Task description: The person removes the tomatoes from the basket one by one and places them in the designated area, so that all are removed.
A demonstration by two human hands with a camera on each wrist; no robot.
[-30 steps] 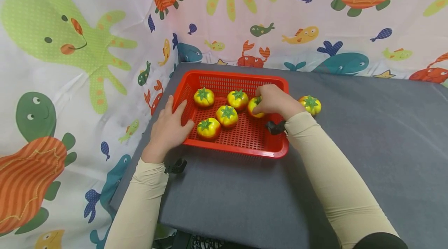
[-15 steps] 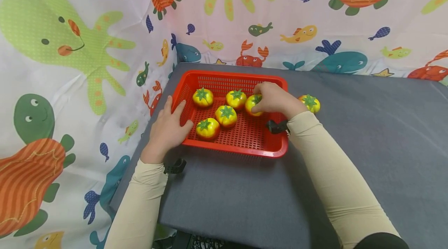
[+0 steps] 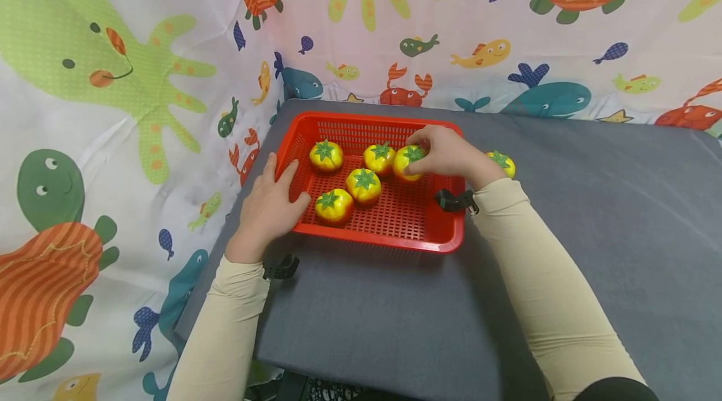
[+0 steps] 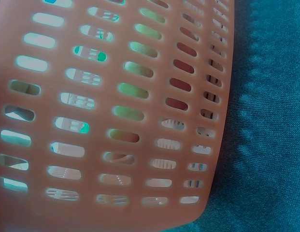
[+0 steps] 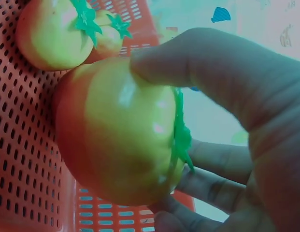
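Observation:
In the head view my right hand (image 3: 448, 153) grips a yellow-and-red tomato (image 3: 405, 164) with a green star-shaped top, inside the right part of a red slotted basket (image 3: 395, 243). The right wrist view shows the thumb on one side of that tomato (image 5: 121, 135) and the fingers on the other. Several like it sit in the basket, among them a front tomato (image 3: 334, 208) and a back-left tomato (image 3: 326, 155). My left hand (image 3: 269, 210) rests at the basket's left rim, fingers spread. The left wrist view shows only the basket's slotted wall (image 4: 101, 140) beside the cloth.
Outside the basket, another tomato (image 3: 504, 164) lies to the right, partly hidden by my right wrist. A grey cloth-covered table (image 3: 598, 200) lies underneath. Printed sea-animal curtains (image 3: 361, 6) stand along its back and left side.
My right hand and its tomato have risen slightly and shifted a little away from me. The right wrist now covers more of the outside tomato. The left hand keeps its place.

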